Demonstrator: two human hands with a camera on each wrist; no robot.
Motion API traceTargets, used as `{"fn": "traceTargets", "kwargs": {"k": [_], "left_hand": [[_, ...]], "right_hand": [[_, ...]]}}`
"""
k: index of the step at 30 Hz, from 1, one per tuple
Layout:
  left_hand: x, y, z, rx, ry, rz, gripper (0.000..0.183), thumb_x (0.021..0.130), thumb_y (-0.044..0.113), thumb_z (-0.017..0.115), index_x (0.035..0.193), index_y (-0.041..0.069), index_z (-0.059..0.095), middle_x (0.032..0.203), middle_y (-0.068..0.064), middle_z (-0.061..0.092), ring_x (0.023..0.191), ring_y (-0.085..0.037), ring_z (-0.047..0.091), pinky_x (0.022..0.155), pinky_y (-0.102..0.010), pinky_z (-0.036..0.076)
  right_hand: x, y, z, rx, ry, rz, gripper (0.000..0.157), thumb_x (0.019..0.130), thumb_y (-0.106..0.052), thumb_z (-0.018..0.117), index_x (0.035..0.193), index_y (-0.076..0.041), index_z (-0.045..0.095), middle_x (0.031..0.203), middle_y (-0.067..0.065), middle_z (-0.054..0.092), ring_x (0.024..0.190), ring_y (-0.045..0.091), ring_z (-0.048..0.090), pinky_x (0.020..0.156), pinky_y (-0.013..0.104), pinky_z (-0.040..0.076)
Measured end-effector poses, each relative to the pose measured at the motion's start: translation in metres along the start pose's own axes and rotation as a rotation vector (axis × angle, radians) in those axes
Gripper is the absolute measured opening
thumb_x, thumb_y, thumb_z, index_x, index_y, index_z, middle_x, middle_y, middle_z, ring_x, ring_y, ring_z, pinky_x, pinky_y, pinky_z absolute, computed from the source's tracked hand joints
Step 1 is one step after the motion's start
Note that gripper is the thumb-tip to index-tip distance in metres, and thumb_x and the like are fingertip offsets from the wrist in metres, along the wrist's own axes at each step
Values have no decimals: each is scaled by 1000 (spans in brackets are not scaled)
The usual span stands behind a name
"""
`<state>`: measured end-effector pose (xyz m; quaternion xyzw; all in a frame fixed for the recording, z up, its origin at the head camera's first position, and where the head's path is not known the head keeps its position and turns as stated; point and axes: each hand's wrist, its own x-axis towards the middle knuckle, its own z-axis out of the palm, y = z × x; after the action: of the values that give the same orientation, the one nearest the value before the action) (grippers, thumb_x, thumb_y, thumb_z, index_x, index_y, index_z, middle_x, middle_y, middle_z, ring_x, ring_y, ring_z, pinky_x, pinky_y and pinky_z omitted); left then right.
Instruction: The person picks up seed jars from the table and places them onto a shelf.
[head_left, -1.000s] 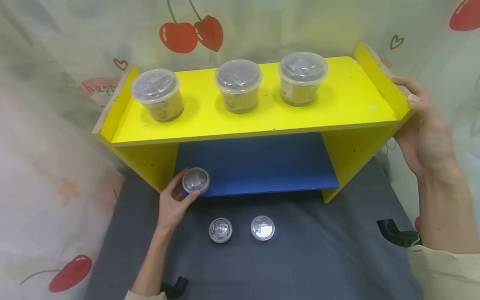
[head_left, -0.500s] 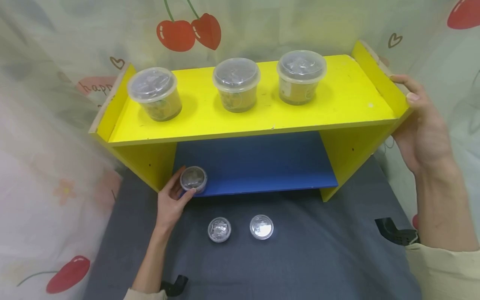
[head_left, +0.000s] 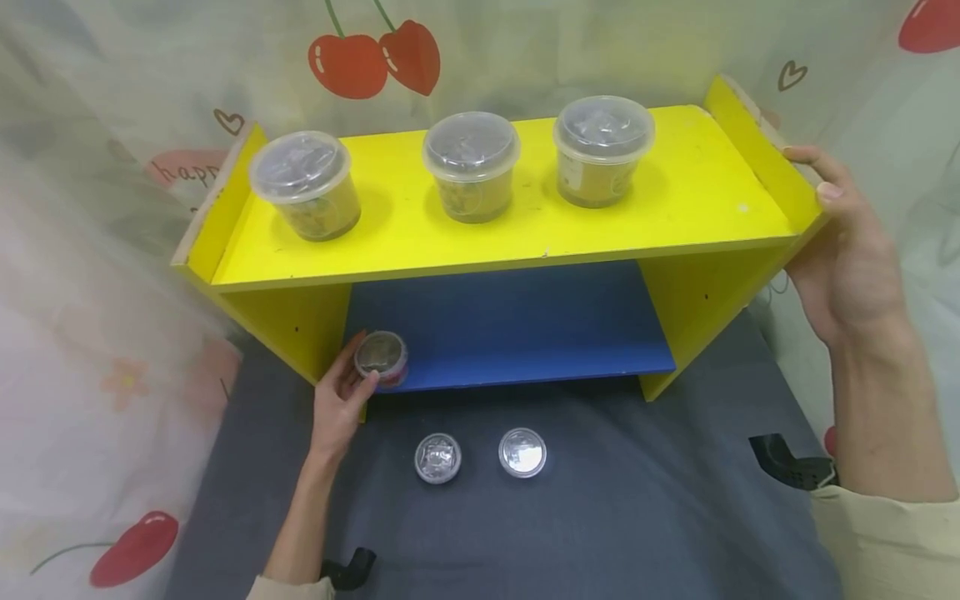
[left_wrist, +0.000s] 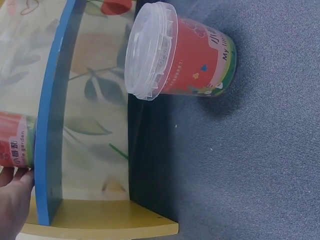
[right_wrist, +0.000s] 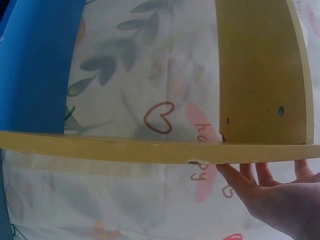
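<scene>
My left hand [head_left: 339, 408] grips a small clear-lidded plastic cup [head_left: 381, 357] between thumb and fingers. This cup is at the left front of the blue shelf [head_left: 517, 325], beside the yellow side panel. In the left wrist view, part of the hand [left_wrist: 14, 205] is under the red-labelled cup [left_wrist: 16, 140], beyond the blue board. My right hand [head_left: 847, 250] touches the outside of the unit's right panel [head_left: 757, 167]. From the right wrist view, the fingertips of that hand [right_wrist: 285, 200] meet the panel's outer face.
Three lidded cups stand on the yellow top board [head_left: 697, 183]: left cup [head_left: 306, 183], middle cup [head_left: 472, 167] and right cup [head_left: 603, 150]. Two more, one cup [head_left: 438, 458] and another cup [head_left: 522, 452], stand on the grey cloth [head_left: 600, 525]. A printed curtain [head_left: 562, 50] hangs behind.
The cup in my left hand has shifted slightly left along the blue shelf, and more of its red side shows. My right hand stays at the panel. The head view has drifted slightly.
</scene>
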<state>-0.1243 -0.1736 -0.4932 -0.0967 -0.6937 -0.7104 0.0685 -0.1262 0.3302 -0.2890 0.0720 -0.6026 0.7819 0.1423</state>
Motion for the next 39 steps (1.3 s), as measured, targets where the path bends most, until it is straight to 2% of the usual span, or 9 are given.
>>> {"fn": "traceTargets", "kwargs": {"k": [5, 9, 13, 16, 22, 29, 32, 34, 39], "left_hand": [[0, -2, -1, -7, -26, -13, 58, 96, -11, 53, 150, -2, 36, 147, -29, 40, 128, -12, 49, 104, -18, 39], [0, -3, -1, 14, -38, -20, 57, 98, -6, 51, 152, 0, 33, 152, -24, 36, 137, -20, 42, 108, -18, 34], [-1, -3, 1, 34, -9, -14, 56, 100, -2, 49, 153, 1, 31, 156, -19, 33, 142, -30, 33, 111, -19, 29], [-4, -4, 1, 42, 31, 8, 57, 100, -1, 49, 153, 0, 31, 156, -18, 33, 143, -32, 31, 113, -20, 28], [-13, -2, 1, 8, 75, 43, 59, 98, -5, 51, 152, -6, 27, 155, -21, 35, 141, -32, 36, 111, -21, 32], [-26, -1, 0, -25, 62, 75, 61, 98, -7, 52, 152, -6, 23, 155, -24, 33, 138, -28, 41, 111, -28, 34], [-31, -2, -1, -41, 70, 117, 60, 97, -9, 51, 151, -8, 26, 153, -27, 34, 137, -29, 44, 111, -34, 35], [-35, -3, 0, -44, 88, 140, 56, 97, -10, 52, 149, -9, 30, 150, -28, 38, 134, -29, 47, 109, -33, 37], [-46, -5, 0, -67, 131, 140, 49, 96, -11, 52, 143, -11, 37, 142, -29, 47, 129, -29, 53, 106, -31, 42]], "right_hand": [[0, 0, 0, 8, 6, -1, 49, 96, -25, 49, 142, -9, 46, 113, 15, 56, 99, 28, 52, 82, 36, 42], [0, 0, 1, -7, 14, -6, 49, 96, -25, 49, 142, -9, 47, 114, 15, 56, 99, 28, 52, 81, 36, 42], [-1, 1, 2, -15, 24, -8, 49, 96, -26, 48, 141, -10, 47, 118, 16, 54, 101, 28, 52, 81, 36, 42], [-2, 1, 2, -25, 29, -8, 48, 96, -26, 48, 141, -10, 47, 120, 17, 53, 102, 29, 51, 81, 35, 43], [-1, 1, 3, -41, 30, -15, 48, 96, -26, 48, 141, -10, 48, 120, 18, 53, 103, 30, 51, 83, 36, 42], [0, -1, 2, -21, 28, -18, 48, 95, -26, 48, 141, -10, 48, 118, 17, 54, 99, 28, 53, 80, 36, 43], [0, -1, 2, -20, 25, -20, 48, 95, -26, 48, 141, -9, 48, 118, 18, 54, 99, 28, 53, 80, 36, 43], [0, -1, 2, -26, 28, -18, 48, 95, -26, 48, 140, -9, 48, 120, 18, 53, 100, 29, 52, 80, 36, 43], [-1, 0, 3, -33, 32, -14, 48, 95, -26, 47, 140, -9, 49, 120, 17, 54, 100, 29, 52, 81, 36, 41]]}}
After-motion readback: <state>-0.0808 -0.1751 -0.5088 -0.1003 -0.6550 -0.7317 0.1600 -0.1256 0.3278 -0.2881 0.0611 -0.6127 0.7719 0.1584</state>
